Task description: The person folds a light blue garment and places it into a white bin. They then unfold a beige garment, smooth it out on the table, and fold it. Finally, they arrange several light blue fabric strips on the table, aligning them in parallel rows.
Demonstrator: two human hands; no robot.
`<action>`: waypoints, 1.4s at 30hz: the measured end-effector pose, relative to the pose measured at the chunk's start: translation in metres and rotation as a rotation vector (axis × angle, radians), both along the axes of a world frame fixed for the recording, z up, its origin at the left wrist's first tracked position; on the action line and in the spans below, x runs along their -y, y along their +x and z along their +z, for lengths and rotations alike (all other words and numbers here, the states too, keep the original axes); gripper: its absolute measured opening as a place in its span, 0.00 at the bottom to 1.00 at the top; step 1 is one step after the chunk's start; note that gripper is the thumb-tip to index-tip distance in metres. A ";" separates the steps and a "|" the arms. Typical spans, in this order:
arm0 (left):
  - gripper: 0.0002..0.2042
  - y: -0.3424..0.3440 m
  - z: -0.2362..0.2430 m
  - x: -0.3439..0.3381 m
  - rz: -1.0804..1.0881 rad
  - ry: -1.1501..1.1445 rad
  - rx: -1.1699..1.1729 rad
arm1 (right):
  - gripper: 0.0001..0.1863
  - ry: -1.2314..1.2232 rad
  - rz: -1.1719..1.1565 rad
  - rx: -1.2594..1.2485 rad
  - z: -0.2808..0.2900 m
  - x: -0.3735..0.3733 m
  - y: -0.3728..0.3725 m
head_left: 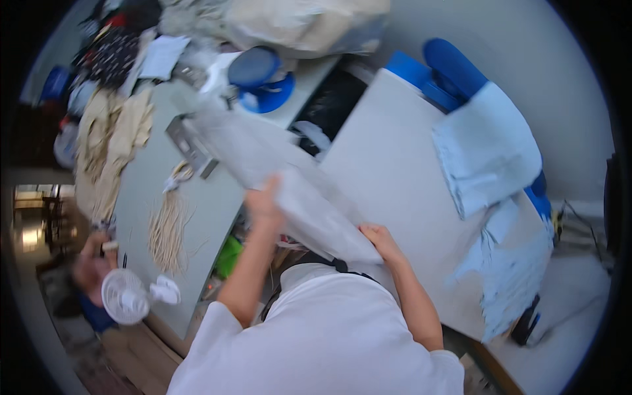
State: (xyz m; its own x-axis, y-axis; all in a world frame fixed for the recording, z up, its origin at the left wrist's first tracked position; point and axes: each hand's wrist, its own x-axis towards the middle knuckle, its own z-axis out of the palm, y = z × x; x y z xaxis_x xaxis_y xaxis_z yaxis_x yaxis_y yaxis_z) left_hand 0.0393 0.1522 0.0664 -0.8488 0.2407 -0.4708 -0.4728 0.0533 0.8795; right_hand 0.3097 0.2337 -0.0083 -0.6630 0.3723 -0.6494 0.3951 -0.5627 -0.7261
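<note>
A long white translucent sheet (306,207), possibly plastic, stretches diagonally from my waist toward a metal piece (194,148) on the left table. My left hand (263,204) is on the sheet's left side, smeared by motion, so its fingers are unclear. My right hand (382,243) is closed on the near right edge of the sheet. Left of the sheet lies a bundle of cream cords (168,230); to its right is a pale board or tabletop (375,151).
Pale blue cloths (487,145) lie on the right, cream garments (99,151) and piled fabrics on the far left. A blue round-topped object (257,72) stands at the back. A small white fan (125,296) is at lower left, beside another person's arm (89,263). A wall bounds the right.
</note>
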 end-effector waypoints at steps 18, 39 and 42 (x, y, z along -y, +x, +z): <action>0.26 -0.393 -0.119 -0.102 -0.189 -0.531 -0.165 | 0.15 0.567 -1.081 0.179 0.075 -0.187 0.193; 0.18 0.041 0.001 -0.024 -0.973 -0.449 -0.784 | 0.27 0.159 -0.920 -0.735 0.146 -0.251 0.173; 0.18 0.144 0.020 -0.068 -1.165 -0.332 -0.599 | 0.17 0.214 -0.860 -0.923 0.219 -0.278 0.179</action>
State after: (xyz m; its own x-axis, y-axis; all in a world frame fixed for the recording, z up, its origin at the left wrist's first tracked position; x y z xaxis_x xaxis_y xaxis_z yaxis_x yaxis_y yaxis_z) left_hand 0.1833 0.2200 0.0861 -0.3247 0.9036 -0.2793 0.4412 0.4059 0.8003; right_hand 0.4890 0.5122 0.2107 -0.3283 0.9434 0.0468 -0.7328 -0.2231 -0.6428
